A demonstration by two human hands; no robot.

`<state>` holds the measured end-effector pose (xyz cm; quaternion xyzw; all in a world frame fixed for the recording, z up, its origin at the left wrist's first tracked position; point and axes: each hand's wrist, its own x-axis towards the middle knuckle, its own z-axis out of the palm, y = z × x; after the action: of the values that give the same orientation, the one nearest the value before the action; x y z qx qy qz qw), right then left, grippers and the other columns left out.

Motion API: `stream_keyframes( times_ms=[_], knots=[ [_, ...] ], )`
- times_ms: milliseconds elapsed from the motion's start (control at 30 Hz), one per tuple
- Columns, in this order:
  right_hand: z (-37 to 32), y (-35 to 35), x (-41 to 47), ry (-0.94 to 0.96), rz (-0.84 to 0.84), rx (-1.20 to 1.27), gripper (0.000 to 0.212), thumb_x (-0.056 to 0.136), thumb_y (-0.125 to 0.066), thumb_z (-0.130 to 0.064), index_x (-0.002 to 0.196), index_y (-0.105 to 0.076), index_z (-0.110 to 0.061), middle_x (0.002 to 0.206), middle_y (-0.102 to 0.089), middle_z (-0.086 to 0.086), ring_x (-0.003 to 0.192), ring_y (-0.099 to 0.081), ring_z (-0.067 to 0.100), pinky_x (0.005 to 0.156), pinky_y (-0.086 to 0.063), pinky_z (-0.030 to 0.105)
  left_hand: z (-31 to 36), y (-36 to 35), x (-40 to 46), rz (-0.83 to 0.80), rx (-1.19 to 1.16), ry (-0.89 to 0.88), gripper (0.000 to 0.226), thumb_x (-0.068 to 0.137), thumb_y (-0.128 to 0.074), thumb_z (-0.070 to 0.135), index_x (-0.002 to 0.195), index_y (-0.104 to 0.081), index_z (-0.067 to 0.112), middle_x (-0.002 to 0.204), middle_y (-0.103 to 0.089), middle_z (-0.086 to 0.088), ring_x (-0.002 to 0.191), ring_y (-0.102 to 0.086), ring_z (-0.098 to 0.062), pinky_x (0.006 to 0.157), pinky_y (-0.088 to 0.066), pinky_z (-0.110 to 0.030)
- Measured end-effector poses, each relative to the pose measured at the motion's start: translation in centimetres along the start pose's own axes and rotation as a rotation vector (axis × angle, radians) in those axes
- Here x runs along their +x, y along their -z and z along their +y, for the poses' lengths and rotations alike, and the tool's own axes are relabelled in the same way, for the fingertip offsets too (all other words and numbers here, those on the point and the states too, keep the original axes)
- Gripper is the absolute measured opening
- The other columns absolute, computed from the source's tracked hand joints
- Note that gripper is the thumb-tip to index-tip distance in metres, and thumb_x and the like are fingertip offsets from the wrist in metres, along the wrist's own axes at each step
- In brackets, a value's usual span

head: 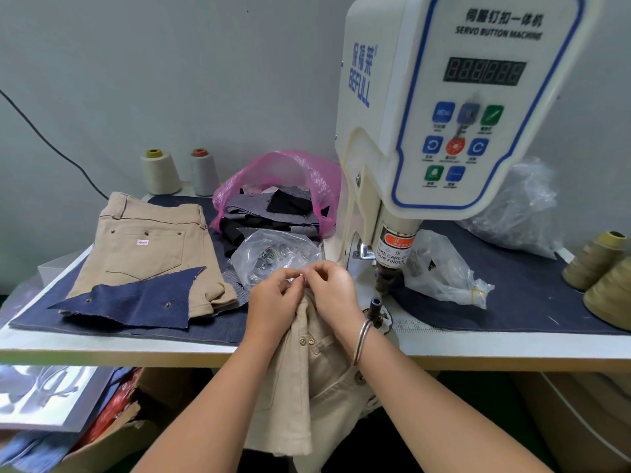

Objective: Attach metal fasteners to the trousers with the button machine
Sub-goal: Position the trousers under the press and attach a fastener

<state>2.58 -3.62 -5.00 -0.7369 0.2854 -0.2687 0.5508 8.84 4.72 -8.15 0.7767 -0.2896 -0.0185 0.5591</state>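
Pale wall behind the counter [136, 343]; finished beige trousers [146, 244] lie left. Both hands [273, 295] [333, 285] pinch a small metal fastener [301, 276] above the beige trousers being worked on [307, 377], two studs set; white button machine [444, 114] unused.

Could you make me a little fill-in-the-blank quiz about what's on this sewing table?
1. Both hands, the left hand and right hand, pinch a small metal ____ above the beige trousers.
2. The bag holding fabric scraps is ____ in colour.
3. A silver ____ circles the right wrist.
4. The folded trousers lie partly under a ____ denim scrap.

Missing words: fastener; pink; bangle; blue
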Motion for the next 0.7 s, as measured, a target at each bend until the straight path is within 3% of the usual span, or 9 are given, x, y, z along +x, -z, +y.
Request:
stream_keyframes(
  times_ms=[67, 133, 233, 300, 400, 467, 600, 700],
  knots=[
    [0.1, 0.7, -0.9, 0.161, 0.074, -0.110, 0.008, 0.089, -0.060, -0.010, 0.082, -0.064, -0.011, 0.080, -0.062, 0.000, 0.076, -0.057, 0.010, 0.073, -0.044, 0.016, 0.2, 0.1, -0.1, -0.023, -0.030, -0.011, 0.009, 0.088, -0.064, 0.018, 0.088, -0.069, 0.026, 0.054, -0.059, -0.001, 0.051, -0.047, -0.007, 0.056, -0.038, -0.022],
    [0.5, 1.3, -2.0, 0.246, 0.115, -0.145, 0.008, 0.088, -0.062, -0.011, 0.080, -0.062, -0.014, 0.079, -0.060, -0.003, 0.074, -0.056, 0.008, 0.069, -0.041, 0.009, 0.2, 0.1, -0.1, -0.049, -0.033, -0.046, 0.012, 0.087, -0.066, 0.018, 0.084, -0.069, 0.028, 0.053, -0.059, 0.003, 0.051, -0.049, -0.003, 0.056, -0.038, -0.018],
    [0.9, 1.5, -2.1, 0.214, 0.062, -0.245, 0.007, 0.088, -0.062, -0.012, 0.085, -0.066, -0.008, 0.081, -0.063, 0.001, 0.075, -0.056, 0.010, 0.067, -0.037, 0.007, 0.0, 0.0, -0.2, -0.099, 0.026, -0.060, 0.014, 0.088, -0.065, 0.017, 0.081, -0.070, 0.027, 0.059, -0.064, 0.010, 0.058, -0.056, 0.001, 0.062, -0.042, -0.018],
    [0.6, 1.7, -1.2, 0.117, 0.054, -0.201, 0.009, 0.088, -0.060, -0.009, 0.081, -0.066, -0.009, 0.076, -0.064, 0.003, 0.074, -0.059, 0.016, 0.069, -0.043, 0.014, -0.3, -0.2, -0.1, -0.084, 0.092, -0.033, 0.011, 0.089, -0.063, 0.022, 0.080, -0.068, 0.026, 0.060, -0.064, 0.010, 0.062, -0.058, -0.004, 0.064, -0.043, -0.025],
    [0.3, 1.8, -0.6, 0.037, 0.031, -0.105, 0.021, 0.087, -0.057, -0.003, 0.070, -0.060, -0.015, 0.071, -0.066, 0.008, 0.076, -0.065, 0.031, 0.078, -0.054, 0.042, -0.5, -0.3, 0.0, -0.034, 0.097, 0.000, 0.018, 0.088, -0.062, 0.022, 0.073, -0.062, 0.031, 0.051, -0.059, 0.012, 0.055, -0.054, -0.001, 0.058, -0.037, -0.016],
    [0.3, 1.8, -0.8, 0.031, 0.032, -0.081, 0.026, 0.087, -0.056, -0.002, 0.068, -0.058, -0.020, 0.067, -0.064, 0.005, 0.074, -0.066, 0.031, 0.077, -0.055, 0.048, -0.6, -0.3, 0.1, -0.029, 0.078, 0.017, 0.022, 0.086, -0.063, 0.019, 0.068, -0.060, 0.033, 0.053, -0.060, 0.008, 0.054, -0.053, -0.002, 0.056, -0.037, -0.015],
    [0.1, 1.8, -1.2, 0.025, 0.049, -0.099, 0.019, 0.089, -0.050, 0.002, 0.088, -0.065, -0.010, 0.077, -0.067, 0.008, 0.076, -0.065, 0.022, 0.082, -0.055, 0.040, -0.1, -0.2, 0.0, -0.042, -0.025, 0.075, 0.017, 0.077, -0.060, 0.017, 0.060, -0.060, 0.019, 0.050, -0.054, 0.003, 0.048, -0.043, -0.005, 0.052, -0.034, -0.016],
    [0.2, 1.7, -3.0, 0.185, -0.063, -0.470, 0.027, 0.092, -0.048, -0.007, 0.112, -0.066, -0.011, 0.102, -0.069, 0.011, 0.097, -0.062, 0.024, 0.086, -0.047, 0.029, 0.4, 0.5, -0.1, -0.072, -0.234, 0.075, 0.016, 0.062, -0.046, 0.015, 0.049, -0.052, 0.009, 0.048, -0.046, -0.002, 0.048, -0.038, -0.007, 0.050, -0.031, -0.021]
  ],
)
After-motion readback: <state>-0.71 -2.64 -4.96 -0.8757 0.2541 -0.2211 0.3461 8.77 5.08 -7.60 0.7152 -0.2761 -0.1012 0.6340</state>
